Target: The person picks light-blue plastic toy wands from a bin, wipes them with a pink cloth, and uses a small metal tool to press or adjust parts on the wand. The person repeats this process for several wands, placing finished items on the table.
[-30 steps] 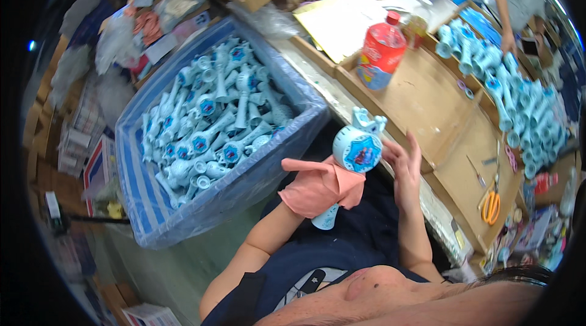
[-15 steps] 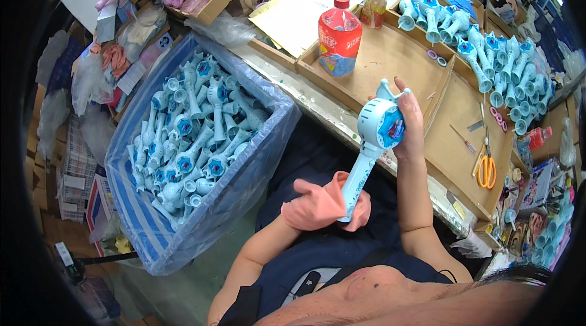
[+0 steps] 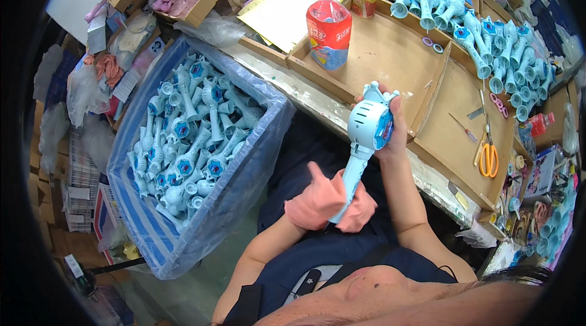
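Note:
I hold a light blue toy wand point(image 3: 368, 126) with a round head, a crown-shaped top and a dark blue picture panel on the head's right side. It is tilted, head up and handle down toward my lap. My right hand point(image 3: 398, 134) is closed round the far side of the head, just below the crown, its fingers partly hidden behind it. A salmon-pink cloth point(image 3: 325, 202) covers most of my left hand point(image 3: 299, 209), which is closed through the cloth on the lower handle. The handle's end rests among the cloth's folds.
At left stands a plastic-lined blue bin point(image 3: 278, 137) full of similar wands point(image 3: 186, 143). A cardboard tray point(image 3: 378, 51) on the bench bears a red-labelled bottle point(image 3: 329, 30). Orange-handled scissors point(image 3: 488, 158) and a small screwdriver point(image 3: 467, 130) lie right; more wands point(image 3: 503, 51) are heaped behind.
The wand has turned in my hands, so its picture panel faces further right and more vents and crown show. My right hand has shifted left and lower. The cloth has slid along the handle.

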The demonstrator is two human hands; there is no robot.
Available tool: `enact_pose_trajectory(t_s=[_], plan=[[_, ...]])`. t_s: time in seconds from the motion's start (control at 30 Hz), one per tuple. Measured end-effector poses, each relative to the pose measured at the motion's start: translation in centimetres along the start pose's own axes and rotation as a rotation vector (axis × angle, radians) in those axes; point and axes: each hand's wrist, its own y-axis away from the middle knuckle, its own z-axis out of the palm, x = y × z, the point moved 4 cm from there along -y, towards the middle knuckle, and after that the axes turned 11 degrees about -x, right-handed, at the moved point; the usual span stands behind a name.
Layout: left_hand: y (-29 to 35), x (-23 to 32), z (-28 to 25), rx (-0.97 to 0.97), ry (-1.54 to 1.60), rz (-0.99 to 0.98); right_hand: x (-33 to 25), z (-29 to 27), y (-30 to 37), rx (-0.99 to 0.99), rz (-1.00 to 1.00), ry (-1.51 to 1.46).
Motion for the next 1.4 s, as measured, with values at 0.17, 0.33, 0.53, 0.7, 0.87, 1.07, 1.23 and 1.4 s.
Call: enact_pose_trajectory(t_s=[0.17, 0.33, 0.53, 0.7, 0.87, 1.07, 1.23, 1.4], plan=[[0.3, -1.5, 1.3, -0.094, 0.995, -0.343, 2.1, 0.5, 0.3, 0.029, 0.044, -0.039], [-1.5, -1.9, -2.4, -0.043, 0.696, -0.245, 2.0, 1.4, 4.0, 0.208, -0.008, 0.265], [-1.0, 0.9, -0.5, -0.238, 0.619, -0.106, 3.0, 1.5, 4.3, 0.036, 0.148, -0.125], [-0.2, -0.2, 3.1, -0.011, 2.327, -0.266, 4.6, 2.0, 4.0, 0.035, 0.244, -0.168], [-0.2, -2.0, 1.7, 0.170, 2.089, -0.363, 4.6, 1.9, 6.3, 0.004, 0.329, 0.129], [-2.0, -1.5, 4.9, 0.044, 2.453, -0.408, 4.6, 1.6, 6.7, -0.054, 0.267, -0.077], [-2.0, -0.7, 6.3, -0.074, 3.136, -0.210, 4.3, 1.8, 6.1, -0.151, 0.297, -0.179], [-1.2, -3.2, 3.3, 0.106, 1.136, -0.056, 4.0, 1.2, 6.2, -0.054, 0.297, 0.119]])
